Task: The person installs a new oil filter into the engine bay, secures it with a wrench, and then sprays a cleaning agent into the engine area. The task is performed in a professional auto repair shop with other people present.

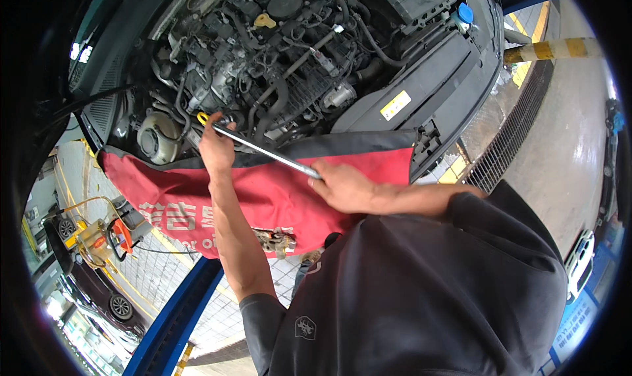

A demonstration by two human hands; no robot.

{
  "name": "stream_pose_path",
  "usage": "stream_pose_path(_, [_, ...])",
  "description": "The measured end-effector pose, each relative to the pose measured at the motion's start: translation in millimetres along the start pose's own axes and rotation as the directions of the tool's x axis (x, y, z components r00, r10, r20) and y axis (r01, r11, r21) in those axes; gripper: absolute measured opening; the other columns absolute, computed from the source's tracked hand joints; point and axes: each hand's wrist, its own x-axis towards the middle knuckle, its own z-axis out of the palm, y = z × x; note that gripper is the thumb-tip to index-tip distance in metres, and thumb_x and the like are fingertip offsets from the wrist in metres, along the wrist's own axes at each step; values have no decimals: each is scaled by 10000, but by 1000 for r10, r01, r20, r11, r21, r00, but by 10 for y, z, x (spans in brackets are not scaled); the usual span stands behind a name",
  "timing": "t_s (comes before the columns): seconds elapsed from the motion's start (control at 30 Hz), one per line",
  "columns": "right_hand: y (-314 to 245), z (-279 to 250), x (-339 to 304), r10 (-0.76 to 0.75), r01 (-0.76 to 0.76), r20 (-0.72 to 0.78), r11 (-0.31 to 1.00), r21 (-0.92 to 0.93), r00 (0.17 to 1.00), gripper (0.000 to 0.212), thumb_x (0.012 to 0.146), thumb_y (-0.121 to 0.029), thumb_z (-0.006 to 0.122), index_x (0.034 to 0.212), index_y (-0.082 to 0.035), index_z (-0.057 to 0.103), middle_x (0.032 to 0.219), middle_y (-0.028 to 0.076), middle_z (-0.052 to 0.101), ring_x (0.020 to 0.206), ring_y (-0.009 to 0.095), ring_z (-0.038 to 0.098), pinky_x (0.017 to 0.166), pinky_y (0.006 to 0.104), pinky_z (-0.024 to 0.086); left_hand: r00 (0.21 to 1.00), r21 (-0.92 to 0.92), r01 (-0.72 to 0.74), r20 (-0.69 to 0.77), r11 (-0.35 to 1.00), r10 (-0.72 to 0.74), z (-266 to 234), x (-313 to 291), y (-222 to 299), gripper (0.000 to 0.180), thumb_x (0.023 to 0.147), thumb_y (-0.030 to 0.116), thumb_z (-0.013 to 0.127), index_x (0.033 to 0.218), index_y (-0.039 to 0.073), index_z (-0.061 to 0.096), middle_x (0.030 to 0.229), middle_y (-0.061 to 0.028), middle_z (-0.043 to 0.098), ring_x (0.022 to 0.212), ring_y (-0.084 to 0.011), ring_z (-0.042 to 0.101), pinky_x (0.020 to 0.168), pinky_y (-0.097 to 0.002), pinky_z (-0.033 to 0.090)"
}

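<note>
A long chrome ratchet wrench (270, 153) slants across the front of the engine bay. At its head end, beside the engine, my left hand (216, 142) is closed around the tool, and the fingers partly hide the head. My right hand (339, 186) grips the lower end of the handle, above a red fender cover (289, 198). Just by my left fingertips is a yellow ring-shaped handle (202, 118). The engine (263, 67) lies exposed, with hoses and wiring around it. Whatever the wrench head sits on is hidden.
A whitish round reservoir (158, 138) stands left of my left hand. Black trim with a yellow label (395, 105) and a blue cap (465, 13) lie to the right. A blue lift arm (174, 320) crosses below, near a yellow wheeled frame (99, 241) and a dark car (105, 284).
</note>
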Motion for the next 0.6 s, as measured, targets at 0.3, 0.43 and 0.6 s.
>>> stream_pose_path(0.3, [21,-1846,1226,-455,393,126,558,-731,881,242,1041,-370,668,1158,-158,686,1068,74,732,1006,354,741,784,523,602,984,-115,159,-61,981,-167,150,-127,144,422,925,292,868,1248,59,729,1022,-153,767,830,-313,749,778,-427,588])
stream_pose_path(0.43, [-90,-2092,1846,-503,373,146,386,-843,852,234,1047,-355,673,1201,-180,690,1091,31,690,1114,309,712,922,488,569,973,-57,188,-128,981,-194,194,-121,243,449,930,329,860,1259,55,726,1068,-167,751,874,-347,740,818,-467,583])
stream_pose_path(0.6, [-95,-2158,2461,-524,319,150,250,-914,839,327,1073,-403,642,1346,-236,704,1235,13,670,1260,287,642,1125,469,470,960,-33,231,-158,973,-233,237,-67,286,495,941,376,848,1279,42,710,1096,-189,740,939,-385,728,830,-488,579])
